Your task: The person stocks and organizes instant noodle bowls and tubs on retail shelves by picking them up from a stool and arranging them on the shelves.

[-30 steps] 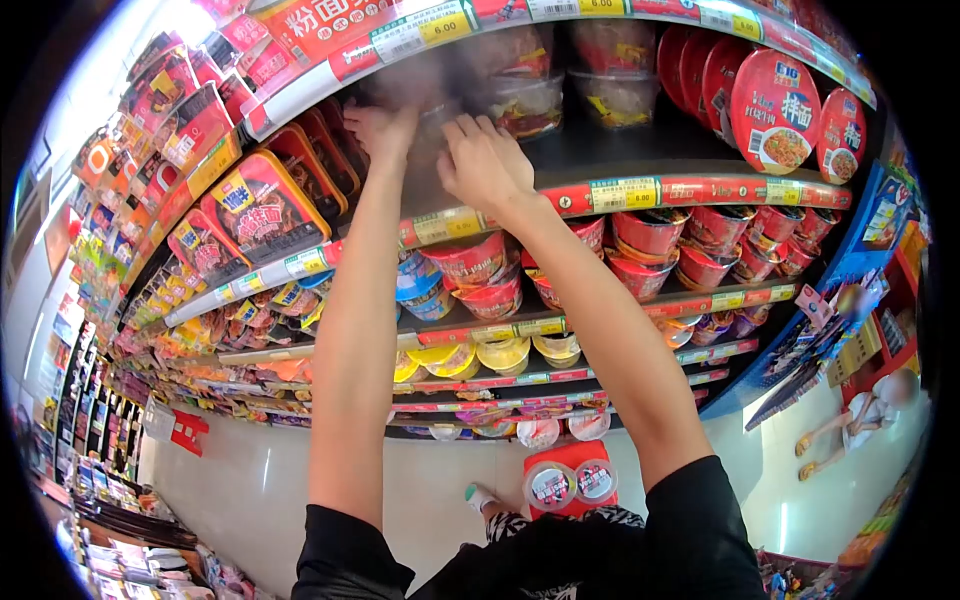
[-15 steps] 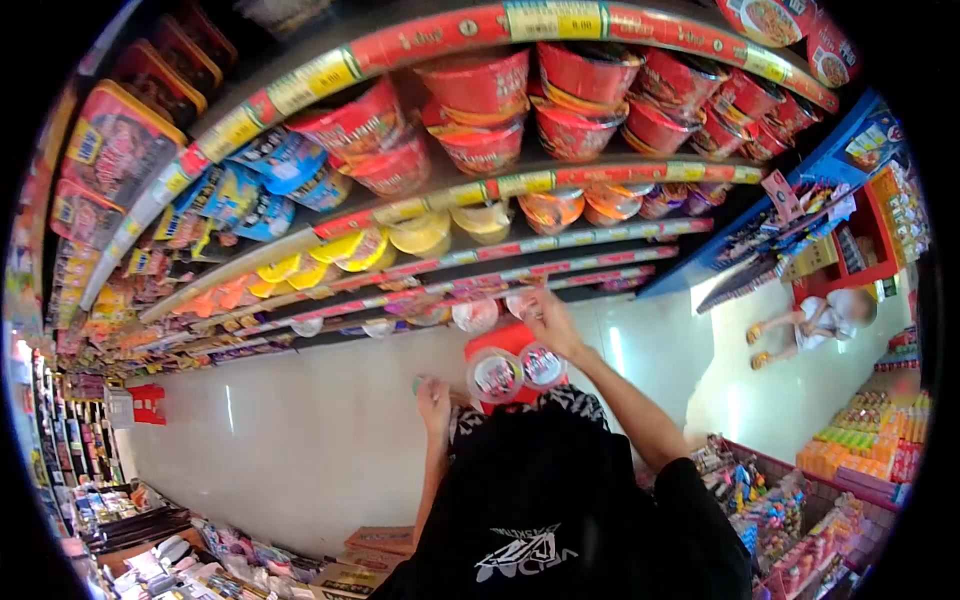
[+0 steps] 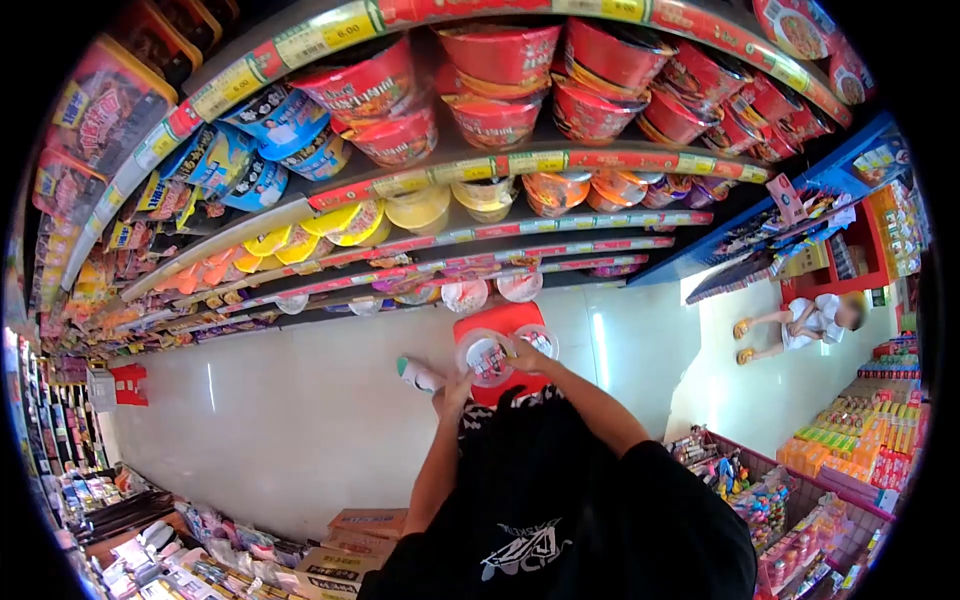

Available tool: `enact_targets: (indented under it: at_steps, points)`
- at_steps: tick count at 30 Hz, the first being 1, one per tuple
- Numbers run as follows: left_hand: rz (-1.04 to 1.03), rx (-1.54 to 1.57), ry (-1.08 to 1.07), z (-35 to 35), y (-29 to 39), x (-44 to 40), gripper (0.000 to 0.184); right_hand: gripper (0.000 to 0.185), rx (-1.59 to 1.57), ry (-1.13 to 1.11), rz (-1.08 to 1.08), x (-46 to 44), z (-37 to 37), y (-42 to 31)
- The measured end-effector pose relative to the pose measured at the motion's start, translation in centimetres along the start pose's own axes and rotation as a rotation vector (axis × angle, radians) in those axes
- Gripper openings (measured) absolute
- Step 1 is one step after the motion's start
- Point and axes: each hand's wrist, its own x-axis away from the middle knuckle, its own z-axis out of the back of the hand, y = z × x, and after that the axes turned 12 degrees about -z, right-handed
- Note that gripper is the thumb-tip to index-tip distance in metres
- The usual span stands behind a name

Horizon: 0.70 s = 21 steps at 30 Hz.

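Left tub: clear round tub (image 3: 484, 352), held over the near-left part of the red stand (image 3: 500, 318); whether fully lifted cannot be told.
Left hand: left hand (image 3: 453, 394) clamped on its near-left rim.
Right hand: right hand (image 3: 526, 357) clamped on its right rim.
Progress: one tub judged in hand; right tub (image 3: 541, 338) left on the stand, partly covered by the right hand.
Far shelves: stocked with red bowls (image 3: 498, 55) and yellow tubs (image 3: 417, 208).
Obstructions: right tub crowded just beside; shoe (image 3: 418, 374) placed left.
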Motion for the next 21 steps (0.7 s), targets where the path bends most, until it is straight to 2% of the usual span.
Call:
enact_targets:
  at_steps: [2, 4, 6, 8, 10, 11, 14, 15, 18, 19, 21]
  points:
    - [-0.082, 0.042, 0.08, -0.8, 0.2, 0.2, 0.06, 0.087, 0.166, 0.145, 0.056, -3.0, -3.0, 2.6]
    - [-0.062, 0.125, 0.029, -0.6, 3.7, 2.0, 0.053, 0.076, -0.018, 0.065, -0.012, 0.9, -0.3, -1.2]
    - [-0.199, 0.132, 0.065, -1.7, -0.9, 0.0, 0.054, 0.07, -0.247, -0.067, -0.116, 0.9, 0.1, -1.4]
    - [-0.212, 0.131, 0.064, -1.2, 1.6, 1.1, 0.054, 0.066, -0.44, -0.161, -0.228, 0.5, -0.2, -0.2]
    - [-0.109, 0.11, 0.087, -0.7, 3.9, 2.3, 0.056, 0.062, -0.595, -0.213, -0.342, 0.3, -0.3, 0.7]
    - [-0.058, 0.099, 0.1, -0.4, 4.4, 2.4, 0.058, 0.059, -0.589, -0.208, -0.267, 0.2, -0.5, 1.0]
    - [-0.188, 0.34, -0.067, 0.3, -0.3, 0.7, 0.059, 0.056, -0.458, -0.207, -0.133, 3.2, 1.3, -2.0]
    - [0.066, 0.348, 0.02, 1.3, 4.4, 3.5, 0.058, 0.057, -0.51, -0.071, -0.008, 1.1, -1.1, 0.9]
    - [-0.036, 0.613, -0.006, 3.3, 10.0, 6.5, 0.056, 0.06, -0.534, 0.045, 0.308, 5.3, 0.7, -1.8]
    - [-0.055, 0.66, -0.004, 3.8, 13.2, 7.9, 0.055, 0.064, -0.494, 0.057, 0.307, 9.0, 3.2, -5.0]
    - [-0.222, 0.584, -0.055, 4.4, 16.2, 8.8, 0.061, 0.064, -0.29, 0.304, 0.359, 12.2, 5.3, -7.2]
